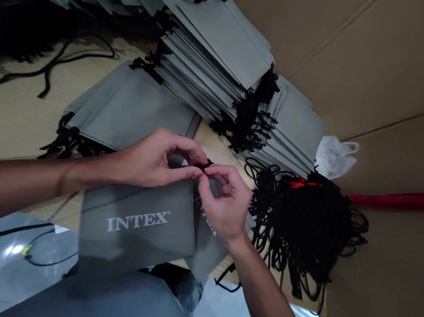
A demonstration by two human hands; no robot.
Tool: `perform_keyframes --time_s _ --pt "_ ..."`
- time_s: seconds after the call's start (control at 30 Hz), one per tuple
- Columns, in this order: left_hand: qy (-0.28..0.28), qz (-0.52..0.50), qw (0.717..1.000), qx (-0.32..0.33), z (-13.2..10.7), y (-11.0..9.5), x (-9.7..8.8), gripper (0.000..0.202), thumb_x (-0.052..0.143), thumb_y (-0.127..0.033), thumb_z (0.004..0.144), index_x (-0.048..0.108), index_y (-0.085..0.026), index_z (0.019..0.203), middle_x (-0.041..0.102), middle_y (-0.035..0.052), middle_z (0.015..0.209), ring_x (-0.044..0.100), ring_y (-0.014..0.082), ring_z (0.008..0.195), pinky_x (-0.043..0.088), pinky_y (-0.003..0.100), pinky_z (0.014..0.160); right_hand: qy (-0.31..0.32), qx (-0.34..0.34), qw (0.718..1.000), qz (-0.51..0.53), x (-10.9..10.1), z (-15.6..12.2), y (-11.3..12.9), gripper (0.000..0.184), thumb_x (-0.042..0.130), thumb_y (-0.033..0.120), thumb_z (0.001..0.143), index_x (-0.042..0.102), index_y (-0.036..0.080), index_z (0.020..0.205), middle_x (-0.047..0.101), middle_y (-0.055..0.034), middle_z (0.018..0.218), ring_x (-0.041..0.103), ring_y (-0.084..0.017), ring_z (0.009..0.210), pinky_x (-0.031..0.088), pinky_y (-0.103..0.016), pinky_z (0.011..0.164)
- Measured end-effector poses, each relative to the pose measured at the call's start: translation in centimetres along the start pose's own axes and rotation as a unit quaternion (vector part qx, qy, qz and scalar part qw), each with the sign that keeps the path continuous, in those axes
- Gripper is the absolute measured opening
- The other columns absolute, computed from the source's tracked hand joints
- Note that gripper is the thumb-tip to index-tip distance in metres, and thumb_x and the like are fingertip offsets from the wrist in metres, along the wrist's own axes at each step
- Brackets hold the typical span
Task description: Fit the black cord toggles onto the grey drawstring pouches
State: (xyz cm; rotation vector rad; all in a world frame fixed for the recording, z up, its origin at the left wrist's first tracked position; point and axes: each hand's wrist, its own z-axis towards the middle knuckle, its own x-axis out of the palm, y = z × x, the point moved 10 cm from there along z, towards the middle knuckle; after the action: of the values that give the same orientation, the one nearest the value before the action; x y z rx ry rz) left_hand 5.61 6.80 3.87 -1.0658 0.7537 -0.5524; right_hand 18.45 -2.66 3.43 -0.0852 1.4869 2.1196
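My left hand [154, 162] and my right hand [227, 199] meet fingertip to fingertip, both pinching a short piece of black cord [206, 165]. Most of the cord is hidden by the fingers. Just below them a grey pouch [131, 243] printed INTEX in white hangs over the table's front edge. A second grey pouch [207, 245] with white lettering lies partly under my right hand. Behind my left hand, a small pile of grey pouches [139, 105] rests on the table, black cord ends showing at its left side.
Tall stacks of grey pouches [220, 40] with knotted black cords stand at the back, another stack [292, 123] beside them. To the right lies a heap of black cords [307, 224] with a red strap [410, 198]. A white plastic bag [335, 157] touches the cardboard wall [410, 106].
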Motion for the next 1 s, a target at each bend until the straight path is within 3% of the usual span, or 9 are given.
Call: perform_keyframes --time_s 0.33,0.6,0.77,0.93,1.0 --pt "0.002 0.034 0.999 0.035 0.1 -0.7 -0.2 0.016 0.078 -0.025 0.095 0.085 -0.018 0.108 0.083 0.0058 0.101 0.077 0.0137 0.089 0.059 0.018 0.076 -0.013 0.075 0.991 0.109 0.1 0.6 -1.3 0.017 0.081 0.031 0.094 0.068 0.022 0.102 0.074 -0.0023 0.096 0.074 -0.016 0.088 0.066 -0.029 0.081" --pt "0.001 0.025 0.999 0.022 0.1 -0.4 -0.2 0.014 0.079 -0.025 0.094 0.084 -0.019 0.105 0.082 0.0050 0.100 0.076 0.0129 0.088 0.058 0.017 0.076 -0.022 0.055 0.996 0.071 -0.3 0.6 -0.6 0.015 0.078 0.029 0.094 0.066 0.024 0.100 0.073 -0.0011 0.094 0.072 -0.015 0.084 0.064 -0.029 0.078" --pt "0.015 0.023 1.000 0.010 -0.1 0.0 0.0 0.015 0.078 -0.026 0.095 0.082 -0.020 0.108 0.082 0.0033 0.100 0.077 0.0131 0.089 0.060 0.017 0.075 0.014 0.062 0.994 0.085 0.2 0.6 -0.8 0.016 0.078 0.027 0.096 0.071 0.024 0.109 0.075 -0.0019 0.100 0.074 -0.015 0.090 0.065 -0.028 0.082" --pt "0.023 -0.017 1.000 0.008 0.2 0.1 0.5 0.029 0.082 -0.029 0.092 0.073 -0.016 0.115 0.080 0.0070 0.107 0.078 0.0167 0.093 0.064 0.025 0.082 0.024 0.080 0.993 0.088 0.4 0.6 -1.3 0.015 0.078 0.035 0.099 0.072 0.022 0.102 0.076 -0.0022 0.094 0.074 -0.015 0.083 0.065 -0.028 0.077" --pt "0.058 -0.007 0.998 0.007 0.3 0.3 0.9 0.030 0.080 -0.030 0.093 0.072 -0.016 0.119 0.080 0.0078 0.110 0.077 0.0172 0.094 0.063 0.026 0.082 0.018 0.084 0.992 0.092 0.1 0.7 -1.5 0.018 0.078 0.037 0.099 0.071 0.021 0.103 0.075 -0.0025 0.094 0.074 -0.015 0.083 0.065 -0.029 0.077"
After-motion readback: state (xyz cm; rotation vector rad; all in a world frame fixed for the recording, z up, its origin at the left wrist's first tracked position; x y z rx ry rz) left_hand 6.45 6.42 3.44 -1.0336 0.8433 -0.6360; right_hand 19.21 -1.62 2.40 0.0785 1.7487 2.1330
